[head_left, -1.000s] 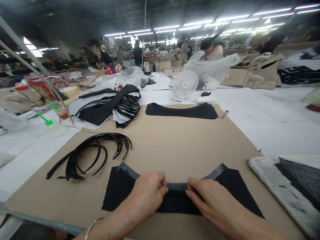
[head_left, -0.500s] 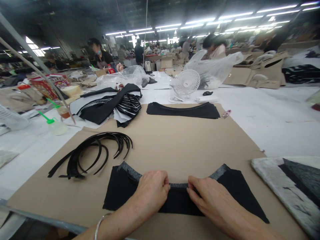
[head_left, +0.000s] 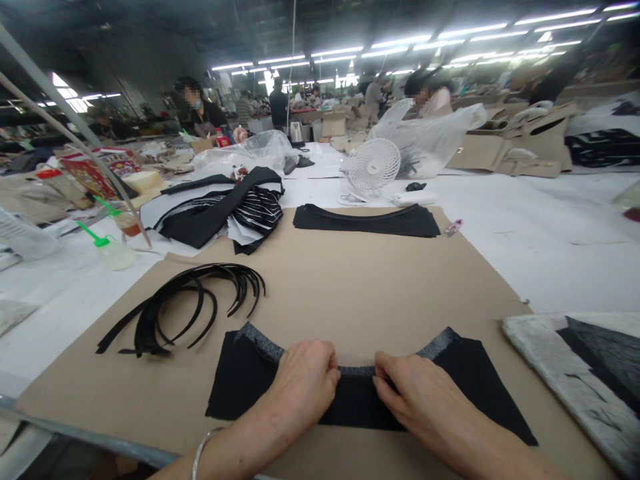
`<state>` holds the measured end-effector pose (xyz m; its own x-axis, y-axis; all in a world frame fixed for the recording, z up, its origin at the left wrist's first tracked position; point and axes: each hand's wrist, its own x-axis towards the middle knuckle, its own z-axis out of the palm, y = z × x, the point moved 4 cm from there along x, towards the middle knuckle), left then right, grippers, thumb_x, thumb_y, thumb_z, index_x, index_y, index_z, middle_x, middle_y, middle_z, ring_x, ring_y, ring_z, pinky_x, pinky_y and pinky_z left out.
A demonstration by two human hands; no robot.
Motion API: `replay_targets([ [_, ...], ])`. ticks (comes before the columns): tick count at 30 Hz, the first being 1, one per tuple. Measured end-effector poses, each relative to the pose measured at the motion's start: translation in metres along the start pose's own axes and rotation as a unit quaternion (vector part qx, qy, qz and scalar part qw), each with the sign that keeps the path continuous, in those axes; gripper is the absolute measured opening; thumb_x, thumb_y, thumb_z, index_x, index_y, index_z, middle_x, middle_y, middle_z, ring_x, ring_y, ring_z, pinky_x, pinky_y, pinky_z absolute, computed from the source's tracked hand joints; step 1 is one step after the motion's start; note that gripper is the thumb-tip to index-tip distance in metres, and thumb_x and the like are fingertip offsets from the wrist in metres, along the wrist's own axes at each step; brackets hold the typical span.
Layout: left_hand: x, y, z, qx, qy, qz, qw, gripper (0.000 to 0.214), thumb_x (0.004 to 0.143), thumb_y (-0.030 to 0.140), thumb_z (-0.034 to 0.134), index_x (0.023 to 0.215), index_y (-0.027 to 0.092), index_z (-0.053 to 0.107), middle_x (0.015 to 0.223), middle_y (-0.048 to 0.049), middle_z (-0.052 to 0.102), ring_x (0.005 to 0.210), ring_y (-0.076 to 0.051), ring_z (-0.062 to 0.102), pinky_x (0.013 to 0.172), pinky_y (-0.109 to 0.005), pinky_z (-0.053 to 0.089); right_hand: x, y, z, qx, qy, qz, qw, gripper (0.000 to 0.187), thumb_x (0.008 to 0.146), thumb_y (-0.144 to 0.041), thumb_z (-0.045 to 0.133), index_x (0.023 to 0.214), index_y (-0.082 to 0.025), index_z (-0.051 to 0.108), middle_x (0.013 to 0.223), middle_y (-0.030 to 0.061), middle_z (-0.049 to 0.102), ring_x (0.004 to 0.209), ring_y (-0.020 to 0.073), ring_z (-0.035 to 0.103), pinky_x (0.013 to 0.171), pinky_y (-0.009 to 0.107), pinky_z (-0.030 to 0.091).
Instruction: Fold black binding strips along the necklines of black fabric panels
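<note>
A curved black fabric piece (head_left: 357, 407) lies flat on brown board in front of me. Along its concave far edge runs a folded grey strip (head_left: 268, 346). My left hand (head_left: 309, 373) pinches that folded edge left of the middle, fingers closed on the fabric. A short way to the right, my right hand (head_left: 407, 383) grips the same edge between thumb and fingers. Part of the fold is hidden under both hands. To the left lies a bundle of curved black strips (head_left: 155, 317).
A stack of black curved pieces (head_left: 365, 222) lies at the board's (head_left: 380, 287) far edge. Beyond it stands a white fan (head_left: 375, 163). More striped and black pieces (head_left: 215, 210) are heaped at left, near a green-tipped bottle (head_left: 117, 255). A padded slab (head_left: 560, 373) sits at right.
</note>
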<state>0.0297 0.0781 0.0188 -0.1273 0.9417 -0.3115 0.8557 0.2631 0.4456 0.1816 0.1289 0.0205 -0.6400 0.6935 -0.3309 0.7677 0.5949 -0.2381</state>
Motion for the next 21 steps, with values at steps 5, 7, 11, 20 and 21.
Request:
replay_targets([
  [5, -0.0004, -0.0008, 0.0009, -0.012, -0.003, -0.004, 1.000, 0.011, 0.077, 0.021, 0.056, 0.076, 0.021, 0.067, 0.070, -0.0007, 0.069, 0.069, -0.016, 0.064, 0.059, -0.025, 0.036, -0.0002, 0.0005, -0.0028, 0.000, -0.010, 0.014, 1.000, 0.022, 0.090, -0.018, 0.043, 0.077, -0.019, 0.060, 0.072, 0.0075, 0.069, 0.070, 0.0231, 0.066, 0.055, 0.030, 0.023],
  [7, -0.0003, -0.0015, 0.0003, -0.018, -0.006, -0.009, 1.000, 0.011, 0.077, 0.021, 0.057, 0.075, 0.021, 0.067, 0.070, -0.0004, 0.069, 0.068, -0.016, 0.063, 0.058, -0.024, 0.036, -0.0004, 0.0014, -0.0033, 0.008, -0.016, 0.017, 1.000, 0.022, 0.090, -0.019, 0.044, 0.076, -0.019, 0.060, 0.073, 0.0073, 0.069, 0.071, 0.0224, 0.066, 0.056, 0.030, 0.025],
  [11, 0.0001, -0.0024, -0.0011, -0.027, -0.008, -0.015, 0.999, 0.009, 0.077, 0.021, 0.058, 0.076, 0.021, 0.067, 0.071, -0.0006, 0.069, 0.068, -0.015, 0.063, 0.059, -0.023, 0.038, -0.0002, 0.0032, -0.0020, 0.016, -0.016, 0.009, 1.000, 0.023, 0.090, -0.019, 0.044, 0.074, -0.019, 0.060, 0.073, 0.0068, 0.069, 0.071, 0.0216, 0.066, 0.056, 0.030, 0.025],
  [20, 0.0001, 0.0002, -0.0023, -0.019, -0.010, -0.011, 1.000, 0.013, 0.077, 0.018, 0.054, 0.073, 0.019, 0.067, 0.069, -0.0024, 0.068, 0.066, -0.016, 0.063, 0.057, -0.023, 0.038, 0.0017, 0.0016, 0.0052, -0.032, 0.009, -0.004, 0.999, 0.023, 0.089, -0.019, 0.043, 0.074, -0.018, 0.060, 0.070, 0.0087, 0.068, 0.068, 0.0254, 0.067, 0.053, 0.031, 0.019],
  [21, 0.0002, 0.0003, -0.0023, -0.015, -0.008, -0.011, 1.000, 0.014, 0.078, 0.018, 0.053, 0.073, 0.019, 0.067, 0.070, -0.0028, 0.068, 0.067, -0.016, 0.064, 0.057, -0.024, 0.038, 0.0016, 0.0013, 0.0058, -0.035, 0.011, -0.005, 0.999, 0.022, 0.089, -0.019, 0.043, 0.075, -0.018, 0.060, 0.070, 0.0089, 0.068, 0.068, 0.0259, 0.067, 0.053, 0.031, 0.019],
])
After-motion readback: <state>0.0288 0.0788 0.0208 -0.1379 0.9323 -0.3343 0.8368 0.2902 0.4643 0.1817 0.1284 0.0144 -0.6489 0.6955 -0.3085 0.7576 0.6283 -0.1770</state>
